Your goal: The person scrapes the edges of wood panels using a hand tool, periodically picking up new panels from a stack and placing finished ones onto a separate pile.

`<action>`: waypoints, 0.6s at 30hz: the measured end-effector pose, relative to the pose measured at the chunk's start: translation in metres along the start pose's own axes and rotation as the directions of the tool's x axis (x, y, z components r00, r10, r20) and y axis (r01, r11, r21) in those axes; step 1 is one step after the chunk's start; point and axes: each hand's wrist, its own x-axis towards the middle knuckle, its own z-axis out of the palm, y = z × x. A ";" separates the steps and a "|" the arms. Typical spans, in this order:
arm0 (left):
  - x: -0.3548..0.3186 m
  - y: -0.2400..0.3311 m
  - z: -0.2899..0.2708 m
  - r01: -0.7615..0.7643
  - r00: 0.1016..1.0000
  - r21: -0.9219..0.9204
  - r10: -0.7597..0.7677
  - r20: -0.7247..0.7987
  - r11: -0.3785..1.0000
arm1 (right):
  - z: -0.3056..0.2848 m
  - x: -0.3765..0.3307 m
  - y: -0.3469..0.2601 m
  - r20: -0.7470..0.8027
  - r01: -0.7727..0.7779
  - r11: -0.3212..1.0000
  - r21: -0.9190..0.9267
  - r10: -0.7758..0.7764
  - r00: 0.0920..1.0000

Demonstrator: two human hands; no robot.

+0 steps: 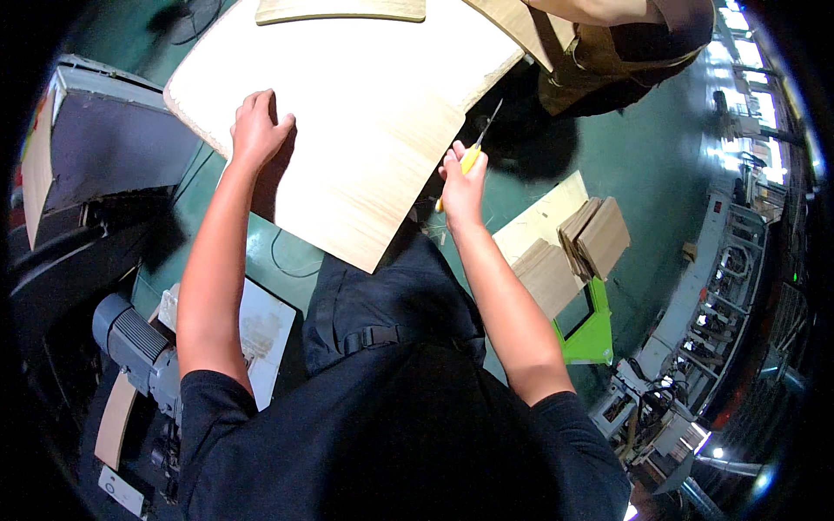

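Holding a yellow-handled knife (470, 160) in a closed grip, the right hand (465, 187) stands just right of the wood sheet (373, 200), blade off it. The left hand (255, 135), half open, visibly grips nothing; glare hides whether it touches the sheet. I see no cut line; work on the sheet appears incomplete. Stacked wood pieces (606, 234) lie right of the right hand.
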 end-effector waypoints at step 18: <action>0.004 0.015 0.006 0.118 0.992 -0.161 -0.125 -0.033 0.980 | 0.033 0.013 -0.032 -0.048 -0.135 0.969 -0.204 0.128 0.991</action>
